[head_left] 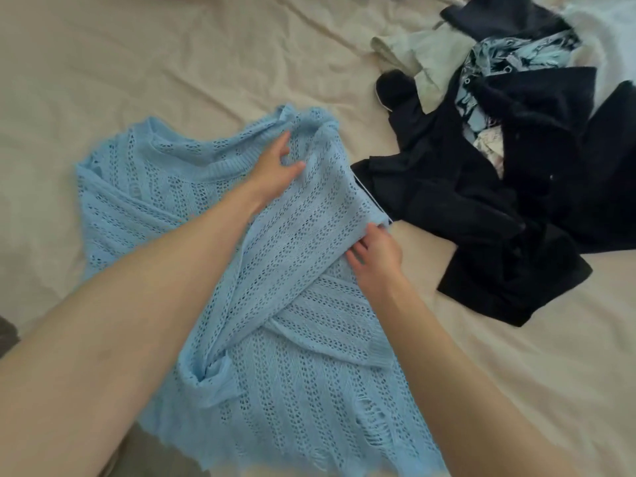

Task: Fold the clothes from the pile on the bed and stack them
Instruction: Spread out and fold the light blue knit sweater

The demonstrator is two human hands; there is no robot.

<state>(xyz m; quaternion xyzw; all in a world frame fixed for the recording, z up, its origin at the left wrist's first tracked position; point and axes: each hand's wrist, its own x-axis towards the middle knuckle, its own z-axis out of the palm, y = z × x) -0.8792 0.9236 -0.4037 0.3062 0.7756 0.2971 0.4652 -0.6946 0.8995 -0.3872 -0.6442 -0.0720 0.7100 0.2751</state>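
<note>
A bed (172, 63) with a creased cream sheet stretches beyond and beside my hands under soft, even light; a dim grey-brown patch (148, 456) lies nearest me.

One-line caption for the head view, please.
Left hand and right hand fold a light blue open-knit sweater on the beige bedsheet, beside a pile of mostly dark clothes.

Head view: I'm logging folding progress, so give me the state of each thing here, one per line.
Blue knit sweater: spread on the bed, partly folded, a sleeve laid across the body.
Left hand: resting on the sweater near the collar, fingers curled into the fabric.
Right hand: pinching the sweater's right edge.
Clothes pile: unfolded, heaped, mostly dark garments.
Bed sheet: wrinkled.
</note>
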